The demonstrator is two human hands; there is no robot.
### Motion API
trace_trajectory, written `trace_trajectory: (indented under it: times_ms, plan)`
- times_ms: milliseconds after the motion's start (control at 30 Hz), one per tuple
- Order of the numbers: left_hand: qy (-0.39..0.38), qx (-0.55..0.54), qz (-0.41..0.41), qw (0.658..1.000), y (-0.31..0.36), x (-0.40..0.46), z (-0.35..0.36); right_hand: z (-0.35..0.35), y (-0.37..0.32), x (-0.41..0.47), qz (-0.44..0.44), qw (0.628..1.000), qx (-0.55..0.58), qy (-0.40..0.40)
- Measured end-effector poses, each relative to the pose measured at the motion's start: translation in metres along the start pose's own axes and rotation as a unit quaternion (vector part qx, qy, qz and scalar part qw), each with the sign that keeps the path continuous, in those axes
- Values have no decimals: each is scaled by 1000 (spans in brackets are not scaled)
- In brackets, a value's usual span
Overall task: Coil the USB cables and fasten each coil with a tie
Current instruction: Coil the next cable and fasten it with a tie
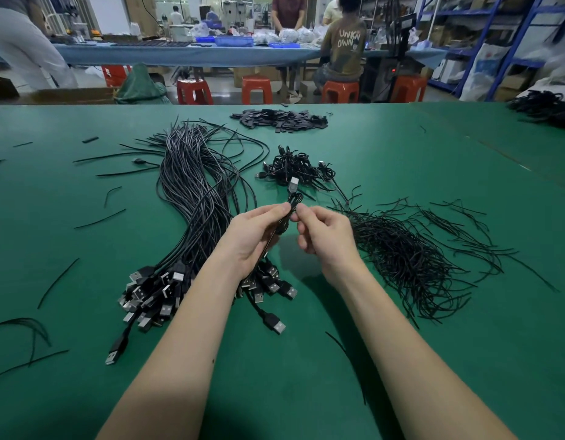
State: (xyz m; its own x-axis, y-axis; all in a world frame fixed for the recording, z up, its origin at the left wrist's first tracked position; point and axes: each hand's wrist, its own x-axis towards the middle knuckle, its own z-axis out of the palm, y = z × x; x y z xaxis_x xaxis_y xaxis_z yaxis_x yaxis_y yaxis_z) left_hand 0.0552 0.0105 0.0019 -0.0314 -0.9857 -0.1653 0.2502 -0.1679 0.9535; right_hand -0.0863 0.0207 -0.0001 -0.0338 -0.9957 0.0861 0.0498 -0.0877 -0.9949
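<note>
USB cable coil (289, 214), black and folded into a narrow hank, is held above the green table (84, 192) between two bare hands, near the middle of the view. Left hand (254, 239) comes in palm up, fingers curled around the lower part of the coil, thumb and forefinger pinching it. Right hand (322, 236) faces it, fingers curled, thumb and forefinger pinching the coil's upper part. The coil's long axis runs from the left palm up and away from the person, tilted slightly right, with its silver plug (293, 183) pointing away at the far end.

Under the left forearm lies a long bundle of uncoiled cables (195, 198), plugs toward the person. Just right of the right hand is a loose heap of black ties (408, 249). Beyond the hands sits a small pile of finished coils (294, 168). Bare green surface lies between and beneath the forearms, toward the near edge.
</note>
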Motion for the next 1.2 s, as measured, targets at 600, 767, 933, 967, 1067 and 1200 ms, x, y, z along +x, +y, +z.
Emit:
trace_trajectory:
  times_ms: [600, 767, 933, 967, 1067, 1200]
  plan:
    - [44, -34, 37, 998, -4, 3, 10, 10, -11, 39, -45, 985, -8, 168]
    - [45, -47, 22, 998, -3, 4, 8, 15, -26, 109, -56, 972, -166, 159]
    - [44, -56, 16, 997, -5, 5, 7, 15, -36, 150, 32, 938, -346, 20]
    - [44, -52, 15, 998, -5, 5, 6, 15, -35, 152, 49, 928, -369, -6]
    - [44, -46, 11, 998, -5, 5, 6, 16, -24, 151, 32, 927, -374, -2]
    - [42, -46, 11, 998, -3, 3, 7, 10, -13, 141, -35, 937, -347, 25]
